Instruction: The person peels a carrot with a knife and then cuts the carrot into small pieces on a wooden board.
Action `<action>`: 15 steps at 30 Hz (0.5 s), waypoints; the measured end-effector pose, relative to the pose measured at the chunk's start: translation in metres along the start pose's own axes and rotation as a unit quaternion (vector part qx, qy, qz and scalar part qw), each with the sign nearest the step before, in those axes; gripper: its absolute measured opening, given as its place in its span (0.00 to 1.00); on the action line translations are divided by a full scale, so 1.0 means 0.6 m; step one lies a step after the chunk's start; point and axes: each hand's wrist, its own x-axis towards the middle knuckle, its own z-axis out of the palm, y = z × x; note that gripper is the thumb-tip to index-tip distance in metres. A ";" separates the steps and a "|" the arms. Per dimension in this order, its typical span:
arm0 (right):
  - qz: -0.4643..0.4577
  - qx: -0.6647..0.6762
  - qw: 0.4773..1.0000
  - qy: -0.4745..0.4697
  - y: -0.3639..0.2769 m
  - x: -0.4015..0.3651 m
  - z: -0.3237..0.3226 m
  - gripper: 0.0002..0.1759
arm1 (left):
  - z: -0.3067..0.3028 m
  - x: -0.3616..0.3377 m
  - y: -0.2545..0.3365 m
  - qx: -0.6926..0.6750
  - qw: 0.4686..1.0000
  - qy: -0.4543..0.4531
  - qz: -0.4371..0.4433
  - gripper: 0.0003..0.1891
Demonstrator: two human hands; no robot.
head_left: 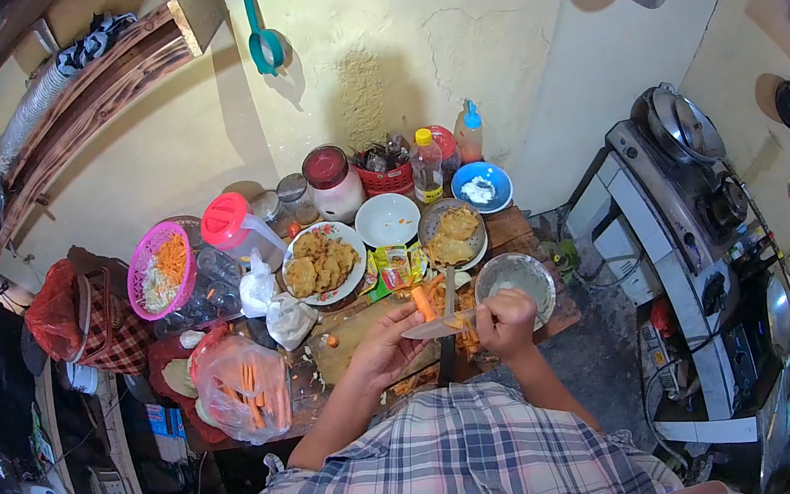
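My left hand (384,348) is closed around a carrot (423,302), whose orange end sticks up past the fingers. My right hand (509,322) grips a knife (434,327), its broad blade lying sideways across the carrot near my left fingers. The knife's handle is mostly hidden in my fist. Below both hands, orange peelings (469,340) are heaped on the table. A wooden cutting board (340,344) lies just left of them. A metal bowl (533,278) stands beside my right hand. Behind the hands, a skimmer (443,250) holds fried fritters (457,223), its long handle running toward me.
A plate of fritters (321,262) and a white bowl (387,220) stand farther back. On the left are a plastic bag of carrots (248,384) and a pink basket of shredded vegetables (161,270). Jars and bottles line the wall. A stove (672,168) stands right.
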 end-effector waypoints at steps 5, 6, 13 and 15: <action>-0.016 -0.012 1.000 0.006 -0.008 0.002 -0.002 0.13 | 0.002 0.001 -0.004 -0.008 0.998 -0.069 0.011 0.13; -0.016 -0.012 1.000 0.006 -0.009 0.001 -0.002 0.13 | 0.004 0.000 -0.004 -0.008 0.998 -0.069 0.011 0.13; -0.017 -0.011 0.999 0.029 -0.017 0.006 -0.004 0.13 | 0.016 0.000 -0.011 0.010 0.999 -0.044 0.018 0.13; -0.019 -0.010 0.999 0.024 -0.018 0.007 -0.004 0.13 | 0.012 0.002 -0.018 0.013 0.999 -0.037 0.003 0.13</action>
